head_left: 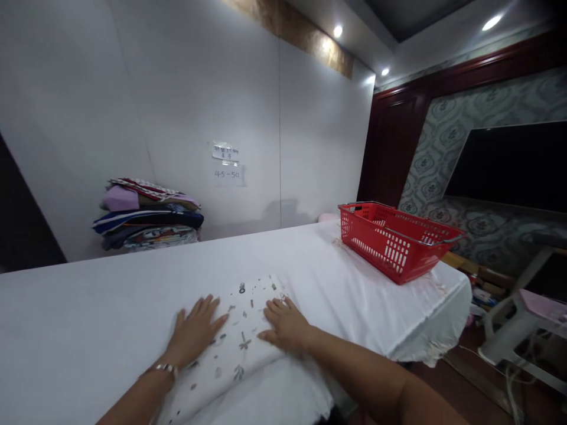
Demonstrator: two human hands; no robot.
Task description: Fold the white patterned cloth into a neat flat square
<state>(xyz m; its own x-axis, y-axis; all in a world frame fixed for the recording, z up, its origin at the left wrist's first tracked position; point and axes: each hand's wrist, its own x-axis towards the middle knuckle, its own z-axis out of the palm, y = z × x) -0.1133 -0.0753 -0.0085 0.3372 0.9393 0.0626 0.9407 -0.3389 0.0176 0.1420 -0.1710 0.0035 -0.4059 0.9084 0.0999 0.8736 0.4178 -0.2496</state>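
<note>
A white cloth with a grey leaf-and-dot print point(239, 357) lies on the white-covered table in front of me; whether it is a garment I cannot tell. Palm down, my left hand point(195, 327) rests at the cloth's left side with fingers spread. My right hand point(286, 324) lies flat on its right part, the fingers stretched toward the far end. Neither hand grips anything. The cloth's near end runs toward the table's front edge, partly beside my left forearm, and a crease crosses it there.
A red plastic basket point(390, 245) with metal handles stands at the table's right end. Folded clothes point(148, 215) are stacked beyond the far left edge, against the white wall. The white tablecloth point(110, 319) hangs over the right corner. A plastic stool point(522, 319) stands at the right.
</note>
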